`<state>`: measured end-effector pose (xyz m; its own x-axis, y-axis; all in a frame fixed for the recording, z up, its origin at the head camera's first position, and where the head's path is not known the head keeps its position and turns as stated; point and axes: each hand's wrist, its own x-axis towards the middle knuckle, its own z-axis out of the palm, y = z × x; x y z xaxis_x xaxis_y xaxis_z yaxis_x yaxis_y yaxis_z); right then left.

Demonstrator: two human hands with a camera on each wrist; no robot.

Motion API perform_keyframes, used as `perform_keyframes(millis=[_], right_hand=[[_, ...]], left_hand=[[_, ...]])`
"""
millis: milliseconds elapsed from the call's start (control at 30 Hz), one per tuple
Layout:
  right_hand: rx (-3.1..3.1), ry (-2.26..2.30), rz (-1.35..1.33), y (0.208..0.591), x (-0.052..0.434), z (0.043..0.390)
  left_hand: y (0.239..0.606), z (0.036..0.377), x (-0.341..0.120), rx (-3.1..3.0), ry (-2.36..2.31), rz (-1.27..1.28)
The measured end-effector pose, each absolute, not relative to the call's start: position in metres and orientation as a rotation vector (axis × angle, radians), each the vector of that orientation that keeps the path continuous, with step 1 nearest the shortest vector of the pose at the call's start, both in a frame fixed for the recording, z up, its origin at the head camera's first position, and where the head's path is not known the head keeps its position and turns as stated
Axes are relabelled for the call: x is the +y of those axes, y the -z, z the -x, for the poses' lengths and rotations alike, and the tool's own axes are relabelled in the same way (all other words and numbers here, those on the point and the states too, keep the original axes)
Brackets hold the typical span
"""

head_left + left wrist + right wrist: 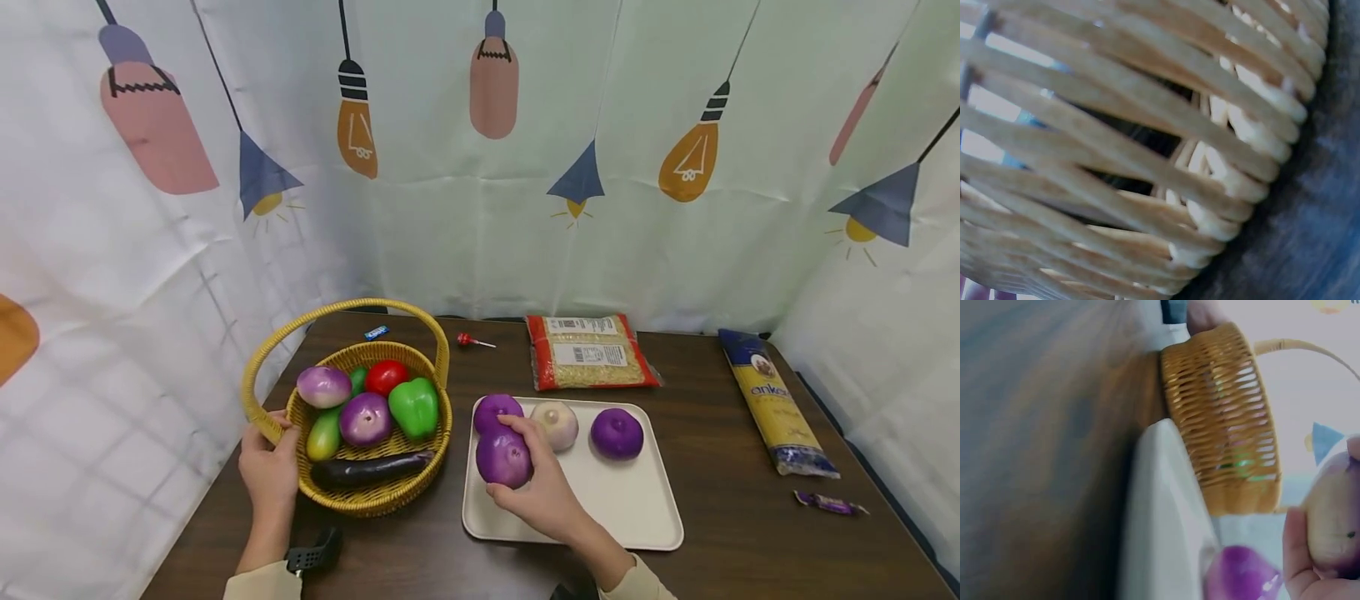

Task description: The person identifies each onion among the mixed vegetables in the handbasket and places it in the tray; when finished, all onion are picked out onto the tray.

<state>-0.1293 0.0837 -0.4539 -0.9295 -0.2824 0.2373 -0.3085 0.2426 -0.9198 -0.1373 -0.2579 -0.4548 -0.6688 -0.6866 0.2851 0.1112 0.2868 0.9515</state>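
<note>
**Right hand [546, 493] holds round purple vegetable [501, 458] above tray [630, 504]**

The right hand's fingers are parted to the vegetable's width and grip it, thumb on the near side, index finger across the far side. The vegetable is raised over the tray's left part. On the tray sit a purple bulb [497, 408], a white bulb [557, 425] and, farther right, a dark purple bulb [617, 434].

The left hand [272, 468] has its fingers curled on the rim of the wicker basket [378, 503], where the handle meets it; some fingertips are hidden. The basket stands on the tabletop [408, 554], left of the tray, holding a red tomato [387, 377], green pepper [414, 409] and long dark eggplant [371, 470], among others.
</note>
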Motion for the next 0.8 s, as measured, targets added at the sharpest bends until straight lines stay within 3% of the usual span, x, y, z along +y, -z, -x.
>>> perform_keyframes(millis=[167, 400, 800], right_hand=[[-2.506, -1.769, -0.465, 0.469, 0.096, 0.124], [-2.504, -1.520, -0.614, 0.493, 0.113, 0.124], [-2.381, -1.796, -0.730, 0.502, 0.115, 0.124]], left_hand=[[0.449, 0.134, -0.254, -1.851, 1.460, -0.504], [0.450, 0.134, -0.254, -1.863, 1.436, -0.511], [0.448, 0.134, -0.253, -1.870, 1.441, -0.528]])
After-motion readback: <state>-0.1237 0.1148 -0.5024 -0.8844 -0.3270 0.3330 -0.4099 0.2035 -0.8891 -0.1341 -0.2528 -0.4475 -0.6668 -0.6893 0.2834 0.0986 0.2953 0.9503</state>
